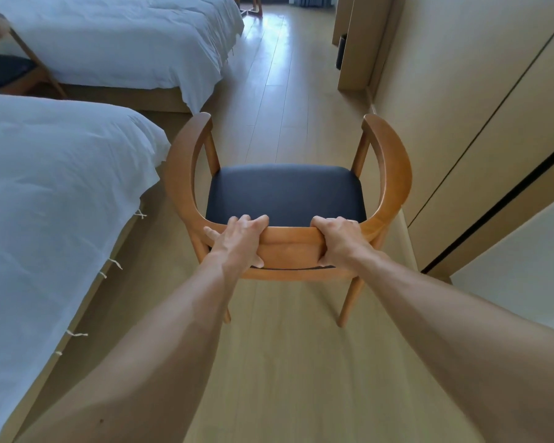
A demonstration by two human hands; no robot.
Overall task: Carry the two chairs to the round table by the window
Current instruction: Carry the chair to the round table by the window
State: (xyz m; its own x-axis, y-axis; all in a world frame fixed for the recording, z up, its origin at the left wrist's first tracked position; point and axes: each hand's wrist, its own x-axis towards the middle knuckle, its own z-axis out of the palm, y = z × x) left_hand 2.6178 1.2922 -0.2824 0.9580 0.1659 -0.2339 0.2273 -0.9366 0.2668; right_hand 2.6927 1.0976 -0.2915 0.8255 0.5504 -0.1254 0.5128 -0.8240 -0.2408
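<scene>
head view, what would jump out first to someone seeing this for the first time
First, the wooden armchair with a curved backrest and black padded seat, dead centre on the pale wooden floor, with the left hand and right hand both gripping its back rail. Next, the two beds with white duvets along the left. A second wooden chair with a dark seat sits between them, far left.

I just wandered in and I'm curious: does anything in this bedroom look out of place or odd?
Only mildly. A second wooden chair sits wedged in the gap between the two beds, an unusual spot for it. The chair that the left hand and right hand grip by the backrest looks sound, and nothing appears spilled or broken.
</scene>
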